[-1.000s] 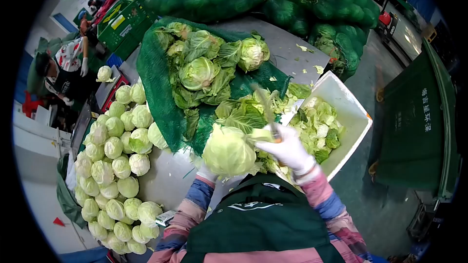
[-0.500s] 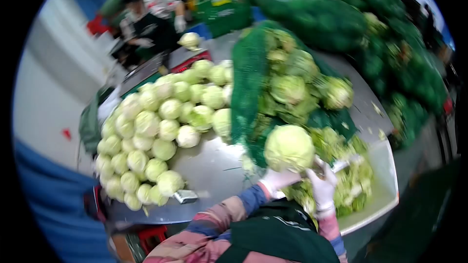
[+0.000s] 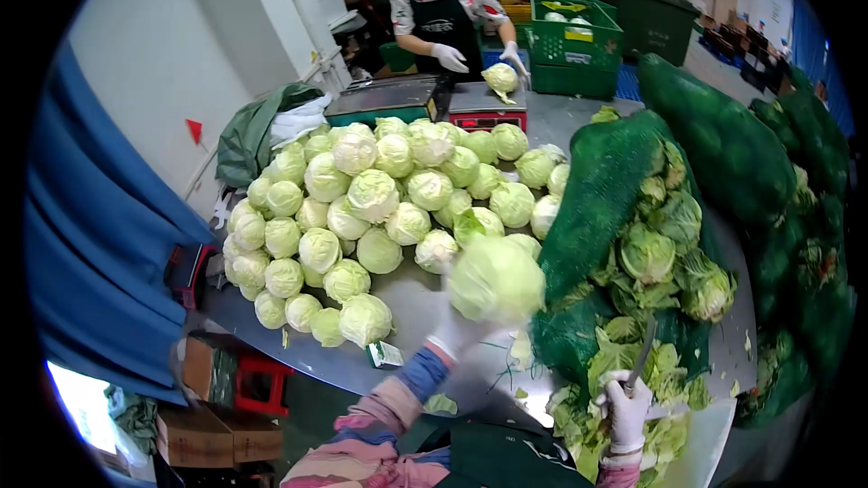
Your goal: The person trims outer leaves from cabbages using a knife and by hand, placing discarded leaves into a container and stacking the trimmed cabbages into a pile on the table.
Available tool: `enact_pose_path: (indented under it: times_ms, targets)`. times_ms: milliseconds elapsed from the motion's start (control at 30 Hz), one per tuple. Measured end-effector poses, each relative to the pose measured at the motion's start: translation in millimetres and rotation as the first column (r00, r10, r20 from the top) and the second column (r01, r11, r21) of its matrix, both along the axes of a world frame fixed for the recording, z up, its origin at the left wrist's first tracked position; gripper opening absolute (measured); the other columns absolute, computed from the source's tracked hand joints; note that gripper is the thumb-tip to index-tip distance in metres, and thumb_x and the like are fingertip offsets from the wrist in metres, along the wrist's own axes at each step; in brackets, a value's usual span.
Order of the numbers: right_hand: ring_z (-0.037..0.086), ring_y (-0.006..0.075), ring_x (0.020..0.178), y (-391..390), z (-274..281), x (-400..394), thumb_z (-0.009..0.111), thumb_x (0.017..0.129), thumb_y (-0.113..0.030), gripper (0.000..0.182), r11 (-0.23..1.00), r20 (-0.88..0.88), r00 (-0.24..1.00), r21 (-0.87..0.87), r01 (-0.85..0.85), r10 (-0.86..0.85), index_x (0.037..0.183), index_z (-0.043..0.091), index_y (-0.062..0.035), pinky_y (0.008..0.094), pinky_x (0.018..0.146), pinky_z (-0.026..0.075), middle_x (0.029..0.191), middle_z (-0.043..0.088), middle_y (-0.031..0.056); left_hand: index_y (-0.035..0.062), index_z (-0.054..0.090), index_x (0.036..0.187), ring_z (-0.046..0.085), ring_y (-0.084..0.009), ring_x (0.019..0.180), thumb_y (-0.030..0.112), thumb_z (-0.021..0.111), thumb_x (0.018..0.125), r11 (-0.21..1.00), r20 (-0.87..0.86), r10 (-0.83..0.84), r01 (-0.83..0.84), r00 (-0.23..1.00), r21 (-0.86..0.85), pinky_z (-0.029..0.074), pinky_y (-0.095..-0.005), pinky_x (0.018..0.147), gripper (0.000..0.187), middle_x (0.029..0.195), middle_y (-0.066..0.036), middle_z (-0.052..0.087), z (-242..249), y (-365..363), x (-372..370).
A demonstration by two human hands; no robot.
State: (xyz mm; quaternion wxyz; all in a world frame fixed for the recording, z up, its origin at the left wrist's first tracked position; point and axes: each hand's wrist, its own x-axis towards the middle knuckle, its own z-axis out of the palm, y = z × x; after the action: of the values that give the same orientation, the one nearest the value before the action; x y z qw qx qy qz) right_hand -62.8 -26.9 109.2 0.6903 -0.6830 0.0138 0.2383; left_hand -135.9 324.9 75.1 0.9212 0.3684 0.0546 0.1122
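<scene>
My left hand [image 3: 457, 325], in a white glove, holds a trimmed cabbage [image 3: 497, 280] from below and the left, above the metal table [image 3: 407, 294]. The cabbage is blurred by motion. My right hand [image 3: 626, 407], also gloved, is closed around a knife [image 3: 645, 348] whose blade points up, over loose green leaves [image 3: 665, 438]. A pile of trimmed cabbages [image 3: 371, 194] lies to the left of the held one. At the right, a green mesh sack [image 3: 588, 203] lies with leafy cabbages [image 3: 647, 251] at its open side.
Across the table a co-worker in a dark apron [image 3: 443, 23] has both gloved hands near a cabbage [image 3: 500, 79] on a red scale [image 3: 488, 117]. Green crates [image 3: 576, 45] stand behind. More full sacks [image 3: 723, 140] lie at the right. A small box [image 3: 385, 355] sits near the front edge.
The view has turned left and up. My left hand has carried the cabbage away from my right hand, towards the pile. The knife in my right hand now points up.
</scene>
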Motion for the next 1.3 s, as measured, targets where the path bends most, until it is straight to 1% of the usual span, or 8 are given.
enact_pose_path:
  times_ms: [300, 467, 633, 767, 867, 1000, 1133, 1300]
  targets:
    - [0.057, 0.0096, 0.065, 7.1, -41.6, -0.8, 0.062, 0.094, -0.023, 0.024, 0.952, -0.141, 0.987, -0.284, -0.118, 0.08, 0.109, 0.067, -0.0039, 0.0244, 0.06, 0.046, 0.079, 0.065, 0.0004, 0.0028, 0.035, 0.142, 0.048, -0.027, 0.125, 0.044, 0.071, 0.084, 0.323, 0.154, 0.891, -0.834, 0.428, 0.446, 0.04, -0.0433, 0.105, 0.08, 0.139, -0.019, 0.045, 117.8, 293.5, -50.5]
    - [0.054, 0.0124, 0.051, 53.0, -57.2, -6.8, 0.062, 0.093, -0.023, 0.021, 0.981, -0.08, 0.996, -0.188, -0.052, 0.037, 0.093, 0.068, -0.0028, 0.026, 0.047, 0.042, 0.066, 0.064, 0.0049, 0.0004, 0.049, 0.128, 0.051, -0.0431, 0.112, 0.048, 0.09, 0.056, -0.552, 0.535, 0.834, -0.215, -0.136, 0.805, 0.041, -0.0475, 0.099, 0.095, 0.121, -0.029, 0.053, 115.0, 445.0, -43.1]
    - [0.05, 0.006, 0.042, 66.9, -60.9, -4.8, 0.062, 0.094, -0.02, 0.021, 0.981, -0.135, 0.989, -0.172, -0.088, 0.065, 0.092, 0.067, 0.0003, 0.0207, 0.04, 0.036, 0.063, 0.064, 0.0044, 0.0234, 0.06, 0.127, 0.059, -0.041, 0.107, 0.065, 0.073, 0.068, -0.462, 0.606, 0.787, 0.544, -0.113, 0.701, 0.047, -0.0514, 0.091, 0.074, 0.113, -0.018, 0.064, 93.6, 504.7, -35.7]
    - [0.049, 0.0056, 0.044, 65.7, -59.6, -5.2, 0.061, 0.095, -0.024, 0.024, 0.978, -0.219, 0.976, -0.201, -0.057, 0.012, 0.098, 0.067, -0.0014, 0.0217, 0.043, 0.038, 0.063, 0.064, 0.0027, -0.0024, 0.058, 0.126, 0.059, -0.0251, 0.113, 0.029, 0.06, 0.096, -0.017, 0.174, 0.795, -0.266, 0.581, 0.964, 0.043, -0.0338, 0.101, 0.044, 0.126, -0.016, 0.062, 70.1, 626.6, -69.9]
    - [0.048, 0.0053, 0.044, 65.6, -65.9, -8.2, 0.062, 0.094, -0.026, 0.024, 0.966, -0.217, 0.976, -0.249, -0.063, 0.007, 0.1, 0.068, -0.0042, 0.022, 0.043, 0.038, 0.063, 0.064, 0.0008, -0.0014, 0.057, 0.128, 0.053, -0.0242, 0.121, 0.023, 0.06, 0.095, -0.282, 0.008, 0.827, 0.401, 0.562, 0.872, 0.039, -0.033, 0.105, 0.041, 0.131, -0.015, 0.059, 98.1, 631.8, -51.1]
    - [0.052, 0.0055, 0.049, 57.1, -92.8, -13.3, 0.061, 0.095, -0.025, 0.022, 0.989, -0.165, 0.986, -0.146, -0.006, -0.018, 0.103, 0.067, -0.0047, 0.0222, 0.043, 0.041, 0.071, 0.066, 0.0013, -0.0012, 0.055, 0.129, 0.049, -0.0223, 0.127, 0.011, 0.056, 0.094, -0.626, 0.236, 0.59, 0.252, 0.772, 0.738, 0.035, -0.0322, 0.108, 0.037, 0.134, -0.014, 0.056, 143.4, 423.0, 68.5]
    - [0.063, 0.0111, 0.055, 16.2, -149.5, -17.5, 0.059, 0.095, -0.019, 0.025, 0.963, -0.108, 0.972, -0.198, 0.184, -0.208, 0.112, 0.063, -0.0014, 0.0256, 0.047, 0.048, 0.08, 0.068, 0.0052, 0.0035, 0.057, 0.128, 0.051, -0.0188, 0.123, 0.01, 0.057, 0.093, -0.001, 0.177, 0.162, -0.179, 0.971, 0.984, 0.038, -0.0318, 0.106, 0.036, 0.131, -0.01, 0.057, 125.0, 130.9, 160.3]
    - [0.065, 0.017, 0.05, -88.7, -191.8, -13.7, 0.056, 0.094, -0.021, 0.024, 0.893, -0.255, 0.924, -0.421, 0.16, -0.286, 0.106, 0.064, -0.0005, 0.0281, 0.046, 0.049, 0.078, 0.069, 0.0082, 0.0002, 0.053, 0.132, 0.06, -0.0177, 0.106, 0.019, 0.063, 0.095, 0.459, -0.262, -0.32, 0.392, 0.91, 0.798, 0.046, -0.0312, 0.096, 0.043, 0.114, -0.013, 0.063, 29.0, -81.3, 238.5]
